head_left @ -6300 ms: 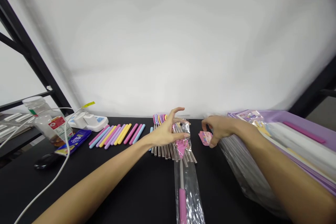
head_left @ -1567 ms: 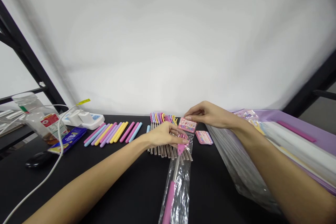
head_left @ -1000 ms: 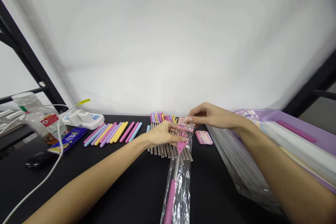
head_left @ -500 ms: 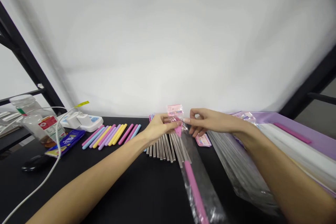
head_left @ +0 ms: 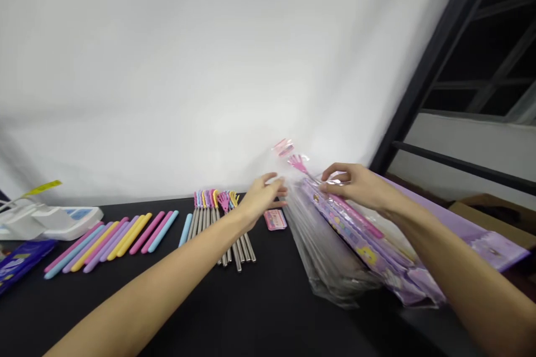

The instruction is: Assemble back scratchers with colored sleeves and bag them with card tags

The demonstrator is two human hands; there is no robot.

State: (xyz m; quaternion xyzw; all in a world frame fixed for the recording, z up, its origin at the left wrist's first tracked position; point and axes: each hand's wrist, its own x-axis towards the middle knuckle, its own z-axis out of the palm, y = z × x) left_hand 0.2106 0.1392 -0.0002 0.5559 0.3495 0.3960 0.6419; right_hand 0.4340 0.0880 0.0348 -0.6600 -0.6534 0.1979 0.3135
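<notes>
My right hand (head_left: 352, 183) pinches a pink back scratcher (head_left: 298, 164) in a clear bag, over the lilac box at the right. The scratcher's hand-shaped head points up and left, and its pink handle slants down to the right. Left of it, my left hand (head_left: 263, 198) is open with its fingers apart and nothing in it. Just below those fingers lies a small stack of pink printed cards (head_left: 275, 220). A pile of clear plastic bags (head_left: 335, 259) lies beside the box. Metal scratcher rods (head_left: 203, 220) with coloured hand-shaped heads lie partly behind my left forearm.
Coloured handle tubes (head_left: 125, 240) lie in a slanted row on the black table (head_left: 259, 312). A white power strip (head_left: 79, 222) and a blue packet (head_left: 25, 262) are at the left. The lilac box (head_left: 444, 209) stands at the right, near a black frame post (head_left: 422, 78).
The view has turned right. My right hand has carried the bagged scratcher from the middle of the table to above the lilac box. My left hand has let go of it and opened.
</notes>
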